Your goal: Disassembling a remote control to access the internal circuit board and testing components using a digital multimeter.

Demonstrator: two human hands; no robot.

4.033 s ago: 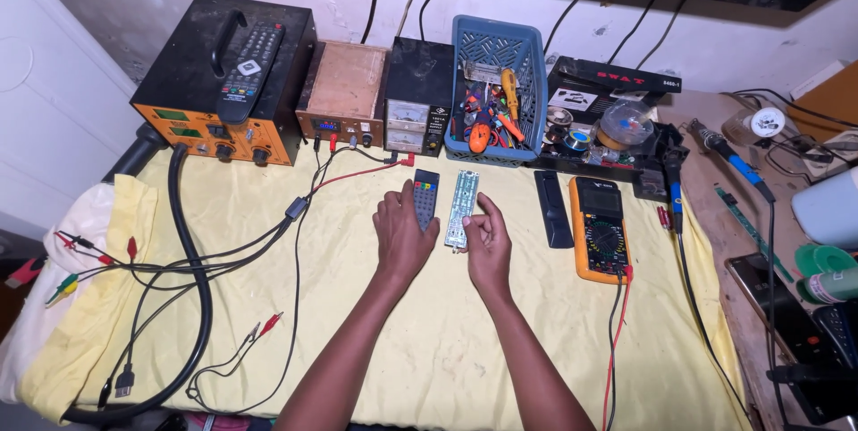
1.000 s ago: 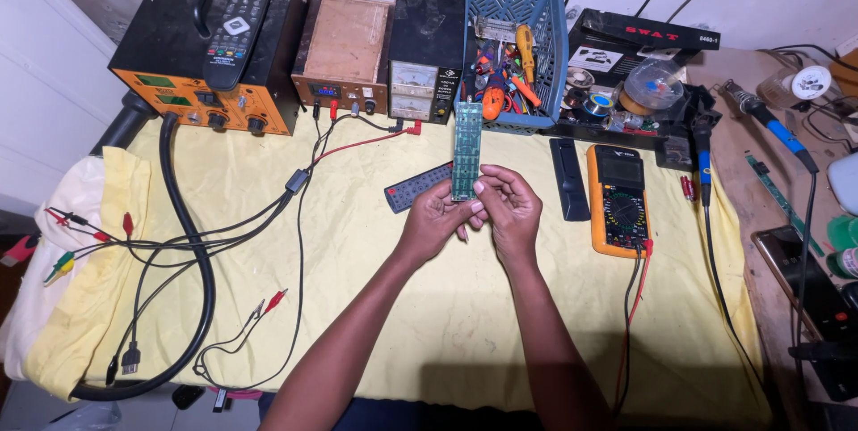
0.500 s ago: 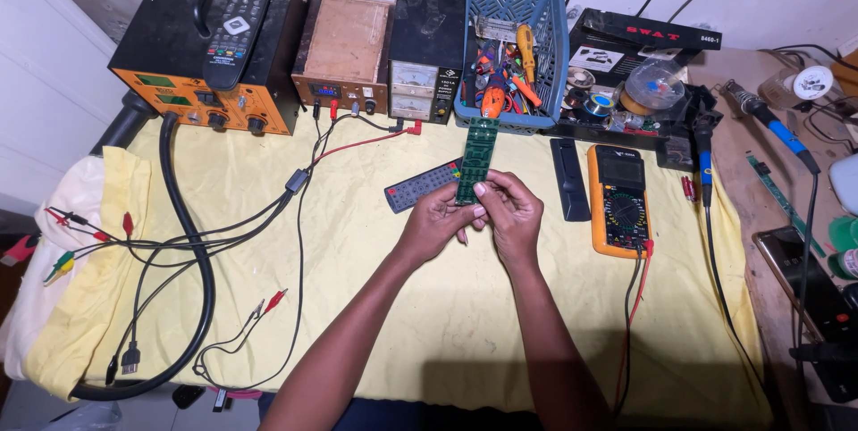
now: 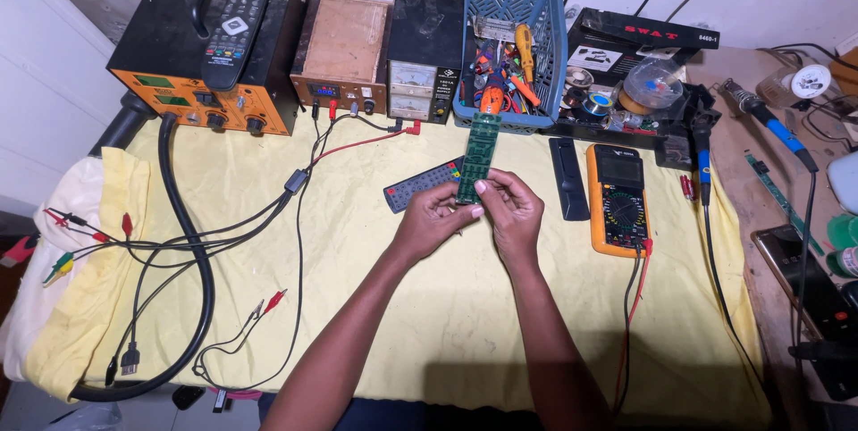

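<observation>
My left hand [image 4: 431,219] and my right hand [image 4: 511,213] together hold a long narrow green circuit board [image 4: 478,152] upright above the yellow cloth [image 4: 429,324], gripping its lower end with the fingertips. Just behind my left hand a dark remote front cover [image 4: 418,186] lies on the cloth. To the right of my right hand lies a black remote back shell [image 4: 568,177], and beyond it an orange multimeter [image 4: 616,199].
Along the back stand an orange-fronted black power unit [image 4: 214,47] with a remote [image 4: 235,29] on top, two bench supplies [image 4: 343,60], and a blue basket of tools [image 4: 511,47]. Cables and clip leads [image 4: 179,243] spread at left. A soldering iron [image 4: 773,127] lies at right.
Earlier both hands rested on remote parts on the cloth. They have since lifted the board; within the last second it turned from its pale side to its green side.
</observation>
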